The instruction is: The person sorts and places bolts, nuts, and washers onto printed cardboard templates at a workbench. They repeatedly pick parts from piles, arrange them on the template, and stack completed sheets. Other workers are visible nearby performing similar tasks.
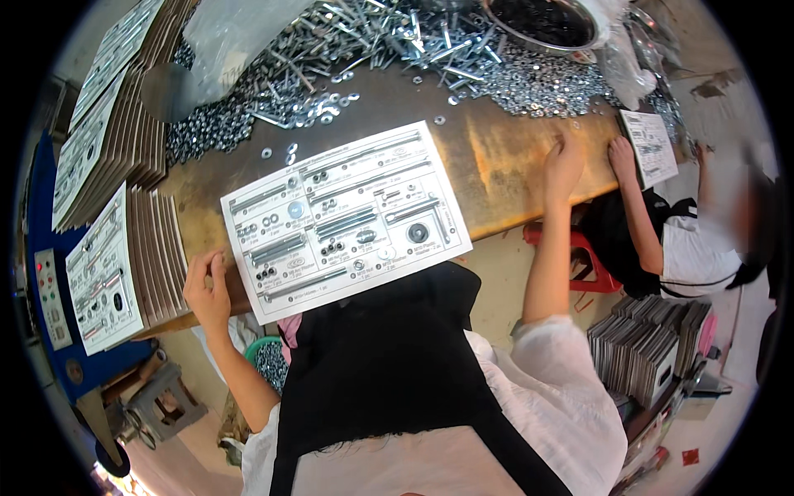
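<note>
- At 9 o'clock: stack of white-faced rectangular boards with brown edges (157, 260), leaned at a slant; stiffness is suggested by the flat, straight edges.
- Left hand (207, 291), 8 to 9 o'clock: fingers loosely bent, thumb held apart, about half open. Nothing seen held; placed between stack and central board, contact with either can't be told.
- Near centre: white rectangular board printed with black text and grey hardware shapes (347, 223), lying tilted on the brown worn tabletop (496, 178), near edge hung over towards 6 o'clock. Judged light to moderate, stiff, face maybe slippery; corners could be dented. Whether hardware is printed or mounted can't be told. Best gripped by the 9 and 3 o'clock edges, face left unpressed.
- Right hand (564, 169), 2 o'clock: fingers curled in, set over the tabletop, well apart from the central board. No object seen; palm hidden, so how far closed, or on what, can't be told.
</note>
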The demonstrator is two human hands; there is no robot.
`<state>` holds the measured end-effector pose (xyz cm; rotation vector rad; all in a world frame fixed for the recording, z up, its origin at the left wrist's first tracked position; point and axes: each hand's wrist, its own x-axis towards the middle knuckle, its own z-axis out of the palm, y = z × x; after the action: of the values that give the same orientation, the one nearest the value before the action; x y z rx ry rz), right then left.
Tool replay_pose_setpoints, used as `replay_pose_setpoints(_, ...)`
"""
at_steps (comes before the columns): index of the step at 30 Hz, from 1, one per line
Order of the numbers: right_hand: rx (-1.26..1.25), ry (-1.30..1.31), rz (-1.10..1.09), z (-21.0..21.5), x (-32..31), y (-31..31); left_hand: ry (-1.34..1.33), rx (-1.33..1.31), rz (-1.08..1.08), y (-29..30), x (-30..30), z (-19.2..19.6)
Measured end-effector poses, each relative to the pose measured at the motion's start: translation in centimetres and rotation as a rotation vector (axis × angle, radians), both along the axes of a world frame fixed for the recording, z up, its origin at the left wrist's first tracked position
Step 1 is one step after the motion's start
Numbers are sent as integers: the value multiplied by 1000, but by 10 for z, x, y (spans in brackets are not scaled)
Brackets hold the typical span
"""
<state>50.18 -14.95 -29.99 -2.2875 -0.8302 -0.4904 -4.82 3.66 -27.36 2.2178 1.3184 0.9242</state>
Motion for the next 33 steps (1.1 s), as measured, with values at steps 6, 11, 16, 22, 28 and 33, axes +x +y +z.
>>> replay_pose_setpoints(6,-172,71,98,-71,199,-58,3,20,-40,4,10,1)
replay_pose_setpoints(11,-277,203,173,-55,104,-45,3,-29,1,-10,12,1)
replay_pose_setpoints(16,-432,211,563,-18,-61,-95,15,-80,10,-11,8,-1)
replay_pose_setpoints(22,-206,-48,594,-40,-90,-119,27,-45,-113,1,36,2)
replay_pose_setpoints(28,-333,1165,308,-112,-128,-166,-40,-21,-137,2,50,23)
replay_pose_setpoints(33,191,1037,69,-192,-100,-126,37,-16,-213,-4,56,10)
